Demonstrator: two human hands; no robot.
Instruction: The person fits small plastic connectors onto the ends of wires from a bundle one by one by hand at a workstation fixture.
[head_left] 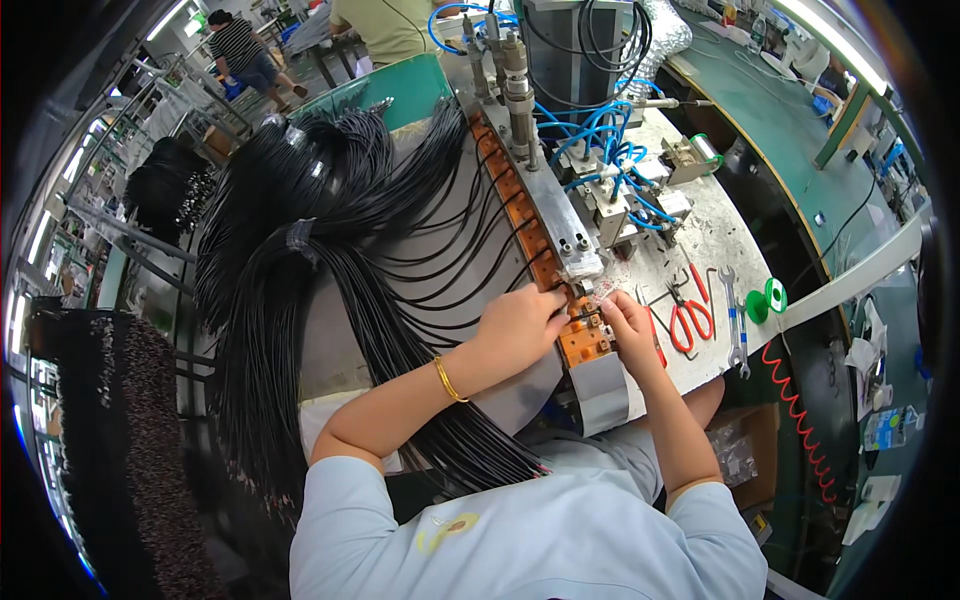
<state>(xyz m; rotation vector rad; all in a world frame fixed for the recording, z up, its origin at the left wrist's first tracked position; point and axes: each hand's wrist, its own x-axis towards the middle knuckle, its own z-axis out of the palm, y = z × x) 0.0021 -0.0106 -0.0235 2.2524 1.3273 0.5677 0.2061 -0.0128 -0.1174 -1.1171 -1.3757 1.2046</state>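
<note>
Over the near end of a row of orange clamp blocks (584,348), my two hands work close together. My left hand (522,322) is closed, its thumb and fingertips pressed together on a short stretch of black cable (584,317) lying across the blocks. From the other side my right hand (629,324) pinches at the cable's end; its fingertips hide the tip. Several more black cables run from a large tied bundle (365,240) at the left into the blocks farther up. Beside my fingers rises a metal press bar (545,205).
Right of my hands lie red-handled scissors (690,325), wrenches (735,320) and a green spool (768,300). Blue air hoses (605,145) and metal cylinders (518,100) stand farther back. A red coiled hose (800,420) hangs at the right. Other people (247,55) are in the background.
</note>
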